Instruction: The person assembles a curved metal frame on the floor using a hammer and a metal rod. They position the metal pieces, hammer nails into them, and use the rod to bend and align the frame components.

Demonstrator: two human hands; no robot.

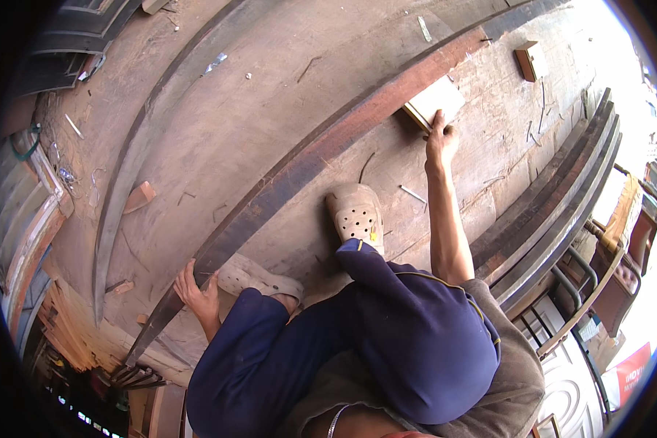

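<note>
A long wooden beam (pixel 299 171), dark with a reddish stretch, runs diagonally across the ground from lower left to upper right. My left hand (pixel 198 293) lies across its near lower end, fingers and thumb curled over the edges. Out ahead, my right arm is stretched to a pale, flat wooden block (pixel 432 102). That block is pinched in my right hand (pixel 442 142), thumb on top, and sits right beside the beam's reddish part. The fingers under the block are hidden.
A small wooden block (pixel 531 60) lies at the upper right. Dark beams (pixel 562 190) are stacked on the right, near chairs (pixel 613 277). Another long curved strip (pixel 135 146) lies left. My beige clogs (pixel 356 214) are beside the beam, with nails and scraps scattered around.
</note>
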